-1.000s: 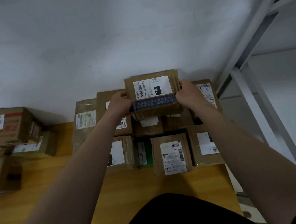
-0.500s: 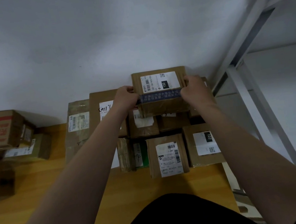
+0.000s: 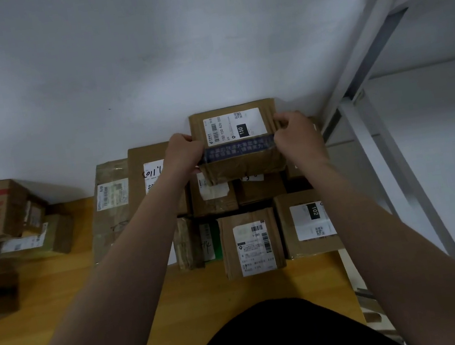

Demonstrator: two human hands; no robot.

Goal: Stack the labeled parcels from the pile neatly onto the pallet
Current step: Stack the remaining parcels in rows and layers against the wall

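**With both sides pinched, a tilt is the risk**

While the pallet point(image 3: 237, 283) lies bare nearest, the front-row boxes point(image 3: 251, 242) are passed over. Farther back the parcel point(image 3: 238, 141) is clamped between the left hand point(image 3: 184, 156) and the right hand point(image 3: 296, 135), above the rear stack by the wall point(image 3: 145, 66). An uneven release could leave it skewed or toppled.

The box point(image 3: 238, 141) held up is brown cardboard, matt and a little creased, with a smooth white paper label point(image 3: 234, 125) and a glossy dark blue tape band point(image 3: 239, 150) around it. The boxes below point(image 3: 251, 242) are the same dull cardboard with paper labels. The floor board point(image 3: 60, 289) looks like smooth yellowish wood. The wall point(image 3: 114, 56) is matt pale paint; the shelf frame point(image 3: 372, 41) looks like painted metal.
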